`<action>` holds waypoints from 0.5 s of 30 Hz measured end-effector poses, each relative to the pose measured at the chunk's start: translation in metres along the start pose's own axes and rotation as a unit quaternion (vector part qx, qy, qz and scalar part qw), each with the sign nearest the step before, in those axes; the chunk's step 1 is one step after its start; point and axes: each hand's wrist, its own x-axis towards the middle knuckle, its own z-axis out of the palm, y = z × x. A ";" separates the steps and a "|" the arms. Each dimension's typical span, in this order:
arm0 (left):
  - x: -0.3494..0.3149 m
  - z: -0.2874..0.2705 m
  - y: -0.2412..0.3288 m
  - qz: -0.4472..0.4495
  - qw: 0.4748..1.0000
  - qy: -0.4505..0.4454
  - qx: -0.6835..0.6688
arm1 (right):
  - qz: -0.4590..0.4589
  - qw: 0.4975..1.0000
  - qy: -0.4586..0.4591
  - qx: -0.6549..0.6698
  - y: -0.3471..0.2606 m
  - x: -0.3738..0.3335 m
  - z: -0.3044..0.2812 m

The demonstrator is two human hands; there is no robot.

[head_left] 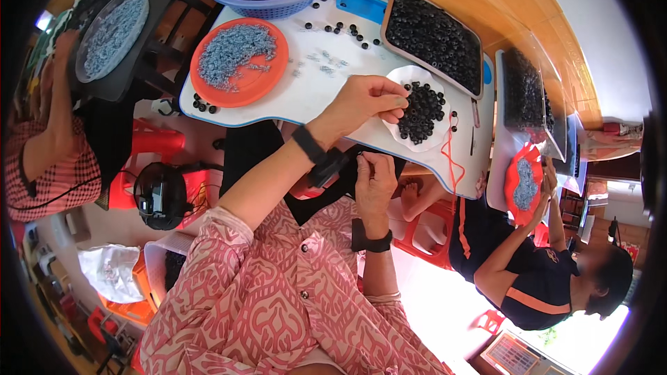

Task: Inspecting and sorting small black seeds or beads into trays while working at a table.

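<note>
My left hand [365, 106] is over the table's near edge, at the left rim of a white scalloped plate [439, 84]. Its thumb and forefinger are pinched together, and whatever they hold is too small to make out. Small black round pieces [420, 114], some with a hole, lie heaped on that plate. Lower, in front of my lap, my right hand [376, 179] is closed with thumb against fingers; a tiny dark spot shows at its fingertips. An orange-red plate [278, 73] of small grey-blue pieces [233, 55] stands left of my left hand.
Behind stand a blue basket [260, 8] and a metal tray [434, 73], both with black pieces, beside a blue tray [361, 4]. Loose pieces dot the white table [313, 48]. A red cord [451, 156] hangs over its edge. Other people [528, 278] sit right and left.
</note>
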 end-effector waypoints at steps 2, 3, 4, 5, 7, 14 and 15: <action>-0.019 -0.006 0.006 -0.002 0.998 0.001 -0.058 | 0.002 1.000 0.000 0.029 -0.004 0.003 0.000; -0.028 -0.009 0.009 -0.004 0.993 -0.002 -0.116 | 0.001 1.000 -0.005 0.031 -0.007 0.005 -0.001; -0.035 -0.013 0.009 -0.004 0.992 -0.008 -0.124 | -0.003 0.999 -0.005 0.033 -0.011 0.007 -0.002; -0.042 -0.015 0.008 -0.001 0.992 -0.003 -0.126 | -0.007 0.999 -0.005 0.036 -0.015 0.009 -0.003; -0.056 -0.020 0.007 0.001 0.983 -0.019 -0.184 | -0.008 0.999 -0.011 0.039 -0.018 0.012 -0.004; -0.083 -0.034 -0.002 0.017 0.967 -0.045 -0.250 | 0.028 0.996 -0.028 0.080 -0.036 0.017 -0.005; -0.085 -0.037 -0.003 0.022 0.965 -0.052 -0.256 | 0.026 0.996 -0.029 0.079 -0.039 0.017 -0.005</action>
